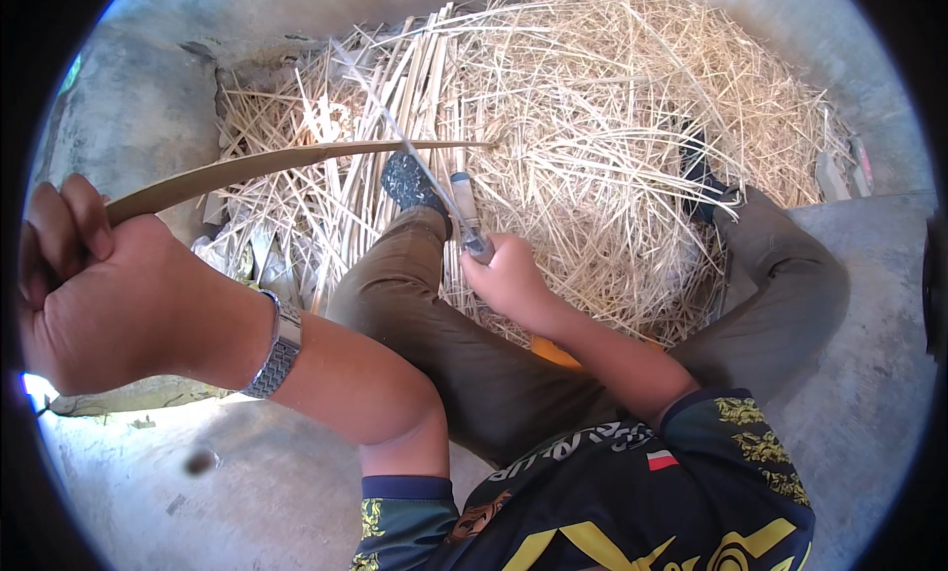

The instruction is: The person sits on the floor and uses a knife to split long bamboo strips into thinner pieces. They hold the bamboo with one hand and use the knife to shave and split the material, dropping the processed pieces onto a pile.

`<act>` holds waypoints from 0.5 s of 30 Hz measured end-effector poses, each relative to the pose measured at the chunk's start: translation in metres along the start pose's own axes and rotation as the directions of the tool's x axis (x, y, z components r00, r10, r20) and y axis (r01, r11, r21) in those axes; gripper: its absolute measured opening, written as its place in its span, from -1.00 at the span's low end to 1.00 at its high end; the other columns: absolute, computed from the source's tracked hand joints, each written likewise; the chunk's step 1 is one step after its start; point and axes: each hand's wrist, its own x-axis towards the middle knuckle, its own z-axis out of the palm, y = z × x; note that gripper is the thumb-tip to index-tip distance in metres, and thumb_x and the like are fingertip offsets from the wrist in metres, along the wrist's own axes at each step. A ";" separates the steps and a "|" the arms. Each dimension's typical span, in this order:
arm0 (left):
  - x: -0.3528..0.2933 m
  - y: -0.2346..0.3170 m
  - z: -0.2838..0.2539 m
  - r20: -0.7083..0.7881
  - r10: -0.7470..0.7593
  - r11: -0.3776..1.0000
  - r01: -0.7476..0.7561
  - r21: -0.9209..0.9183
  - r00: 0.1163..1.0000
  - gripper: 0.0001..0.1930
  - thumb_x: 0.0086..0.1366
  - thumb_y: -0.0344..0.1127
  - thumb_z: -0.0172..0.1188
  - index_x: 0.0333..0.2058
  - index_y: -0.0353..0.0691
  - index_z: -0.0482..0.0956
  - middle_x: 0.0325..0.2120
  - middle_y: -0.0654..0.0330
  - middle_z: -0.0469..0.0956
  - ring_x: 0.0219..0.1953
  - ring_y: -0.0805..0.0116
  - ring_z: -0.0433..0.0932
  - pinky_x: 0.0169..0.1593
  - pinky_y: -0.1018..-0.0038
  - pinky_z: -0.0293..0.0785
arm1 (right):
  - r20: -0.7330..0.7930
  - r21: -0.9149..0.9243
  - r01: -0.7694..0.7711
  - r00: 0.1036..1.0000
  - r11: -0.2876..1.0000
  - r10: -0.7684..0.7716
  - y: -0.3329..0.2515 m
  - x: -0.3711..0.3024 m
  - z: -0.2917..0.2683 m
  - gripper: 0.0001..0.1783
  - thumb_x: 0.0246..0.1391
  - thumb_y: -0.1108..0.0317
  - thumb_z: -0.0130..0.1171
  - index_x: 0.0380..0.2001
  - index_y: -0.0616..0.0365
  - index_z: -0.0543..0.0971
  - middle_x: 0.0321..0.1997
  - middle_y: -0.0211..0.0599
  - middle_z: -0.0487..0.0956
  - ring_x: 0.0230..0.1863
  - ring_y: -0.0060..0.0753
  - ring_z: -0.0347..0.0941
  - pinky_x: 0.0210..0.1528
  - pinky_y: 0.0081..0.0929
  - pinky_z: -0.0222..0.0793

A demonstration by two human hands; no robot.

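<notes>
We are holding a long, thin, pale-tan bamboo strip (296, 161) in our left hand (109, 304), whose grip is closing around the near end, fingers curled over it at the left edge of the view. The strip is arching from there across our raised knee toward the middle of the scene, where it is meeting the slim steel blade of a knife (434, 181). Our right hand (509, 275) is wrapping tightly around the knife's handle, with the blade pointing up and away from us and crossing the strip.

We are judging the strip to be light and springy: it is bowing under its own length, so it will flex and whip rather than stay put. Its edges are probably sharp and splintery, so a firm hold near the end, with the knee steadying the middle, is looking like the safest place to take it.

Beyond our olive-green trousers (464, 344), a deep heap of straw-coloured shavings and split slivers (612, 107) is covering the grey concrete floor (869, 373).
</notes>
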 end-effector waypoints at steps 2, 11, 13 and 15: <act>0.000 -0.003 -0.007 0.014 -0.005 0.998 0.006 -0.059 1.000 -0.69 0.40 -0.34 -0.12 -0.59 -0.20 0.23 -0.66 0.31 -0.02 -0.71 0.51 -0.06 -0.58 0.55 -0.08 | -0.009 0.069 0.035 0.999 0.997 -0.035 0.002 0.000 0.003 -0.79 0.12 0.33 0.22 -0.48 0.26 0.55 -0.67 -0.32 0.50 -0.63 -0.50 0.38 -0.49 -0.35 0.31; 0.001 -0.005 -0.019 0.077 -0.103 0.977 0.116 -0.179 0.992 -0.75 0.31 -0.36 -0.01 -0.58 -0.17 0.26 -0.67 0.33 0.13 -0.70 0.54 0.02 -0.59 0.58 -0.07 | 0.038 -0.078 0.044 0.998 0.996 -0.041 0.018 0.005 -0.008 -0.74 0.08 0.28 0.20 -0.54 0.27 0.55 -0.72 -0.26 0.45 -0.67 -0.41 0.36 -0.51 -0.28 0.29; -0.005 -0.001 -0.009 0.022 -0.113 0.984 0.115 -0.137 0.993 -0.71 0.38 -0.27 -0.05 -0.57 -0.11 0.24 -0.70 0.37 0.04 -0.71 0.56 -0.08 -0.60 0.56 -0.15 | 0.006 -0.040 0.083 0.997 0.996 -0.083 0.016 -0.006 -0.005 -0.76 0.08 0.28 0.21 -0.52 0.26 0.57 -0.72 -0.26 0.46 -0.66 -0.39 0.39 -0.50 -0.28 0.31; -0.010 0.004 0.000 -0.062 -0.091 0.991 0.084 -0.103 0.994 -0.69 0.47 -0.20 -0.10 -0.53 -0.08 0.25 -0.71 0.37 -0.03 -0.72 0.57 -0.16 -0.61 0.55 -0.23 | 0.010 -0.009 0.079 0.997 0.997 -0.079 -0.002 -0.014 -0.003 -0.80 0.06 0.29 0.21 -0.44 0.23 0.60 -0.70 -0.21 0.49 -0.63 -0.33 0.46 -0.46 -0.26 0.36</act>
